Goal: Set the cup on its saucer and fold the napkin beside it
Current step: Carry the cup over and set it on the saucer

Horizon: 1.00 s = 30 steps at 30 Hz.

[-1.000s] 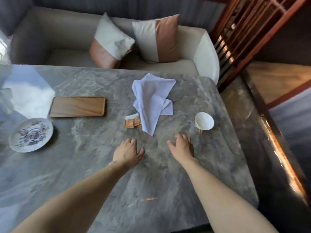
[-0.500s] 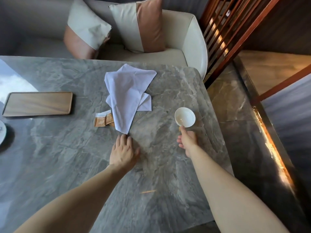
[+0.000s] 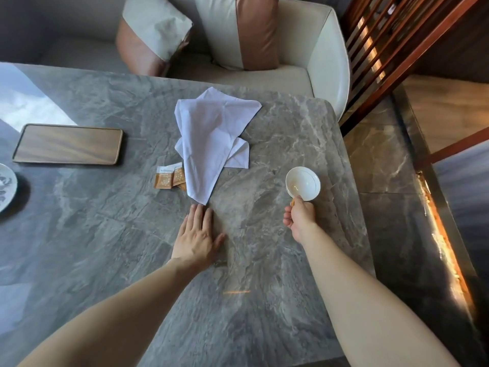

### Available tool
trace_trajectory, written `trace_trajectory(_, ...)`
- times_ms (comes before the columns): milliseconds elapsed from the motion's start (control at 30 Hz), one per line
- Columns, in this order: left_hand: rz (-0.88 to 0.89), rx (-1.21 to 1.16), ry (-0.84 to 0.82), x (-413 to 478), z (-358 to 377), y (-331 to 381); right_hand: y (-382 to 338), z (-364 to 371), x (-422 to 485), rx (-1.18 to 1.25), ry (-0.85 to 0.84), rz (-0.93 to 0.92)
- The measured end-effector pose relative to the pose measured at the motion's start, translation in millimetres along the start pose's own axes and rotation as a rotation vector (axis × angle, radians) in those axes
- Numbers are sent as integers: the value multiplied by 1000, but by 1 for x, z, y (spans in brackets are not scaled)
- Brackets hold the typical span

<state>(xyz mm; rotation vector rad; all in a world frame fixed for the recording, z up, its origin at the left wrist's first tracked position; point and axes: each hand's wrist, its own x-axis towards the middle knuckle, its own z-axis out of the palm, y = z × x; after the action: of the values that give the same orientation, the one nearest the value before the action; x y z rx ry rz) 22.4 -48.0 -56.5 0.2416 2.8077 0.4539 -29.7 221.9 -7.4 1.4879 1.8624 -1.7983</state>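
Note:
A white cup (image 3: pixel 303 183) with a gold handle stands near the right edge of the grey marble table (image 3: pixel 105 221). My right hand (image 3: pixel 300 217) pinches its handle from the near side. A crumpled white napkin (image 3: pixel 211 139) lies in the middle of the table, its lower tip pointing at me. My left hand (image 3: pixel 197 234) lies flat and open on the marble, fingertips just short of that tip. The patterned saucer (image 3: pixel 6 188) is cut off by the frame's left edge, far from the cup.
A wooden tray (image 3: pixel 67 144) sits at the left. Small orange sachets (image 3: pixel 169 177) lie against the napkin's left side. A cream sofa (image 3: pixel 304 56) with two cushions stands behind the table. A wooden slatted screen (image 3: pixel 391 49) and lower floor are to the right.
My right hand reached forward and closed on the cup's handle. My left hand slid up to the napkin's tip. The view shifted right, pushing the saucer to the frame's edge.

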Motion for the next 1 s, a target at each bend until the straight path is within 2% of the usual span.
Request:
trace_trajectory(233,81,-91,-38,1,-11,-18,5,4,-11,-207,70,-96)
trace_trajectory(400,107,-65,25,-9,-25,-52,11,27,-36,-404,-45,-262)
trace_trajectory(667,-104,-41,106,-41,-52,-130,4,110,-97,-628,-238,-463)
trace_trajectory(1000,-484,17,214,-94,-79,-247,5,239,-166,-844,-445,-611)
